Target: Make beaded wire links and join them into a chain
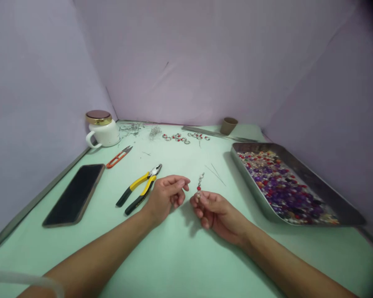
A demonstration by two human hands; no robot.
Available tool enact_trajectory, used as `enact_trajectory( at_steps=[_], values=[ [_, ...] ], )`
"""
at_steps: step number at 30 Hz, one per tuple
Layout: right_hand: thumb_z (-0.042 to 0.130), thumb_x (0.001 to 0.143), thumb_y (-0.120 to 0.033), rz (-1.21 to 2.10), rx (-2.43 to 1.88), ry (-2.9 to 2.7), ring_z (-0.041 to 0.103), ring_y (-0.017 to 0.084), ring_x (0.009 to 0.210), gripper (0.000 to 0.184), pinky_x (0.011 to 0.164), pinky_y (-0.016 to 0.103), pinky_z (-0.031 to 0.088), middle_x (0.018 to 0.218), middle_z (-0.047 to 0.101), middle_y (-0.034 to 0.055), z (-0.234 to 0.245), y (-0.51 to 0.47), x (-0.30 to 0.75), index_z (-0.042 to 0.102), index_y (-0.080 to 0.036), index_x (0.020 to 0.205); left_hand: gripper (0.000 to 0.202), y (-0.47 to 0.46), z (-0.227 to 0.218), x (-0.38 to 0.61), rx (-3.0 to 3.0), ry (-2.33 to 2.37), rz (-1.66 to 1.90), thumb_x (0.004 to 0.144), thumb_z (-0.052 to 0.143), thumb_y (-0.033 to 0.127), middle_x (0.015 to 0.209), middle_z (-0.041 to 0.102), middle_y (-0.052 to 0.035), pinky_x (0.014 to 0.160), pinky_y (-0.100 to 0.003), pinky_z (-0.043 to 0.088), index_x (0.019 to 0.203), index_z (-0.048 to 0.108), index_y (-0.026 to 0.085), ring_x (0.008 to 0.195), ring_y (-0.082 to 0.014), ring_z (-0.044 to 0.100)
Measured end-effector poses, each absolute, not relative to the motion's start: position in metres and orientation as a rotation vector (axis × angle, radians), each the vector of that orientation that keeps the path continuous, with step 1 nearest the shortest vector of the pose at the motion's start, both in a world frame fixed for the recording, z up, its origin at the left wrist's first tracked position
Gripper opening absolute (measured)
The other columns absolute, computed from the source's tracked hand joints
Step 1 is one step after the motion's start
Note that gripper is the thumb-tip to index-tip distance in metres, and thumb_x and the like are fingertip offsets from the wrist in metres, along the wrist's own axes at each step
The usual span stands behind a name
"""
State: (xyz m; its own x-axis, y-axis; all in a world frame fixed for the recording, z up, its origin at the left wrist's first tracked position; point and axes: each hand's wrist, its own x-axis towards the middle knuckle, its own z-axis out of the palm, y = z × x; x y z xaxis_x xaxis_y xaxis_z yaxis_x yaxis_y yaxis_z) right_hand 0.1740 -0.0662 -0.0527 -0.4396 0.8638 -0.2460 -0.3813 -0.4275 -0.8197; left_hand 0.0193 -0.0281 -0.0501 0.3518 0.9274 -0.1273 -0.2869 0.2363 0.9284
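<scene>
My right hand (213, 212) rests on the green table (180, 256) and pinches a short beaded wire piece (199, 185) with red and silver beads, held upright between thumb and fingertips. My left hand (166, 194) lies just to its left, fingers loosely curled, thumb and forefinger stretched toward the piece with a small gap, nothing visible in it. Yellow-handled pliers (139, 188) lie right beside my left hand.
A metal tray (329, 194) full of purple, red and white beads stands at the right. A phone (76, 193) lies at the left, orange thread snips (118, 157) and a lidded white mug (102, 128) behind it. Finished beaded pieces (185, 137), loose pins and a small cup (228, 125) sit at the back.
</scene>
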Motion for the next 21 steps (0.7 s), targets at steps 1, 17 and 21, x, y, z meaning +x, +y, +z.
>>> enact_trajectory(
  at_steps=[1,17,21],
  values=[
    [0.057,0.077,-0.028,1.997,-0.831,-0.806,0.044,0.005,0.051,0.015,0.039,0.012,0.04,0.069,0.048,-0.0005,-0.054,-0.065,0.174,0.055,-0.013,0.072,0.019,-0.028,-0.05,0.019,0.995,0.797,0.939,0.074,0.055,0.028,0.069,0.055,-0.0013,0.036,-0.018,0.024,0.082,0.06,0.011,0.041,-0.0038,0.043],
    [0.062,0.07,-0.036,1.516,-1.044,-0.942,0.046,0.003,0.041,0.022,0.034,0.014,0.036,0.071,0.057,-0.0005,-0.045,-0.061,0.18,0.059,-0.015,0.075,0.021,-0.053,-0.046,0.025,1.307,0.985,0.795,0.071,0.057,0.034,0.042,0.041,0.0059,0.038,-0.019,0.023,0.068,0.057,0.013,0.037,-0.005,0.031],
    [0.063,0.068,-0.035,1.678,-0.941,-0.837,0.044,0.003,0.038,0.022,0.03,0.013,0.034,0.064,0.056,-0.0019,-0.049,-0.059,0.182,0.059,-0.015,0.073,0.019,-0.057,-0.047,0.028,1.429,0.987,0.793,0.071,0.056,0.031,0.044,0.041,0.0063,0.038,-0.019,0.023,0.064,0.055,0.014,0.037,-0.0046,0.03]
  ],
)
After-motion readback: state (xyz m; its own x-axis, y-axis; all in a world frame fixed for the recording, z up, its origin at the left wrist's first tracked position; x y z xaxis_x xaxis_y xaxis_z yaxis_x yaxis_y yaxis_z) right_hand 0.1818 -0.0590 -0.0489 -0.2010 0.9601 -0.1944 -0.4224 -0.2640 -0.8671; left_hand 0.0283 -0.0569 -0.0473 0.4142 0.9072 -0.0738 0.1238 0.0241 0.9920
